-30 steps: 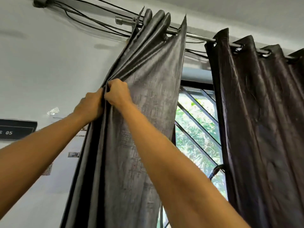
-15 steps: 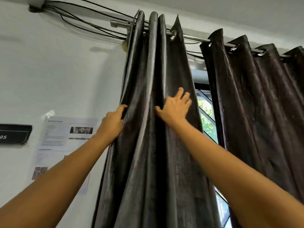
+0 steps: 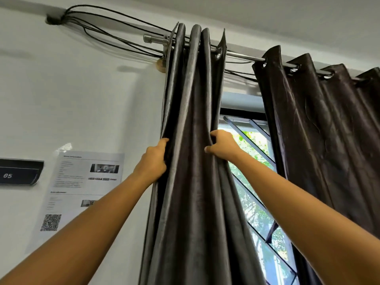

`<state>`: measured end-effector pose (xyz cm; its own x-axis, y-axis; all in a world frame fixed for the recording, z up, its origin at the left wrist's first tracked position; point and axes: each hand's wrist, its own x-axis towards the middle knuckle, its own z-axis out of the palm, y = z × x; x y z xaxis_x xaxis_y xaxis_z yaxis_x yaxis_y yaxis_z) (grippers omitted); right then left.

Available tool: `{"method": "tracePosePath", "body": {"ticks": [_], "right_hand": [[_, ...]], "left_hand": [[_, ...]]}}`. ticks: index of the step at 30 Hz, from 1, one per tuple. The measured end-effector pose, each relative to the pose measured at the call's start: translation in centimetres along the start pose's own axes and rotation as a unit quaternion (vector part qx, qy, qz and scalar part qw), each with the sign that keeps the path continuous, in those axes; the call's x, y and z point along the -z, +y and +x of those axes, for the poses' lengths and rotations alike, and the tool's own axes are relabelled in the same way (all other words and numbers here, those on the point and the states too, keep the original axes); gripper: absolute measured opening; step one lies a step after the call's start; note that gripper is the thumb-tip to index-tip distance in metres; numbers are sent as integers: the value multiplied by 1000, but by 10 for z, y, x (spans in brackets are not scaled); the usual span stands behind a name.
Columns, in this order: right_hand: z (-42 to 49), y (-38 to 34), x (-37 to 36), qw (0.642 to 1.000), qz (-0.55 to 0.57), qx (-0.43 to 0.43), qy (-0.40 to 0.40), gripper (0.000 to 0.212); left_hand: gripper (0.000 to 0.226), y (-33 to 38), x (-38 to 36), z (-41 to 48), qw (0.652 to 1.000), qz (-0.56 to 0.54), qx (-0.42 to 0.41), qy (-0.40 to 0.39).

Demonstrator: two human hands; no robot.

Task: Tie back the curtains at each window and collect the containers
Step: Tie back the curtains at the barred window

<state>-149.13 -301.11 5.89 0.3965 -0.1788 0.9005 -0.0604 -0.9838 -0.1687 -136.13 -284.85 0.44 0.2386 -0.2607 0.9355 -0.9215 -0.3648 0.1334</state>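
White wall (image 3: 82, 99); left curtain (image 3: 195, 202) bunched, dark glossy folds

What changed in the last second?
The left hand and right hand moved apart from one shared fold; each now grips an opposite side of the glossy dark grey left curtain, which went from fanned out to bunched. The dark brown right curtain and metal rod stayed put.

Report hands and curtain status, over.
Left hand grips left curtain at wall side, right hand at window side. Curtain bunched, not yet tied. Nothing blocking; containers not in view.
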Motion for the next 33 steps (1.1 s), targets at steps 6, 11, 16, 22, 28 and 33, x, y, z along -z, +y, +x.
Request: {"method": "tracePosePath", "body": {"ticks": [6, 11, 16, 22, 28, 33], "right_hand": [[10, -71, -21, 997, 29, 74, 10, 24], [28, -116, -35, 993, 52, 103, 18, 30], [38, -155, -48, 991, 57, 113, 41, 25], [42, -218, -74, 988, 39, 138, 58, 13], [41, -275, -92, 985, 56, 155, 42, 40], [37, -255, -101, 987, 32, 155, 18, 39]], "left_hand": [[62, -17, 19, -1, 999, 28, 9, 36], [64, -47, 48, 4, 998, 50, 5, 42], [64, -82, 81, 10, 998, 46, -7, 52], [50, -106, 114, 16, 995, 61, -50, 62], [31, -137, 145, 14, 992, 53, -58, 100], [26, -129, 135, 13, 994, 68, -73, 34]]}}
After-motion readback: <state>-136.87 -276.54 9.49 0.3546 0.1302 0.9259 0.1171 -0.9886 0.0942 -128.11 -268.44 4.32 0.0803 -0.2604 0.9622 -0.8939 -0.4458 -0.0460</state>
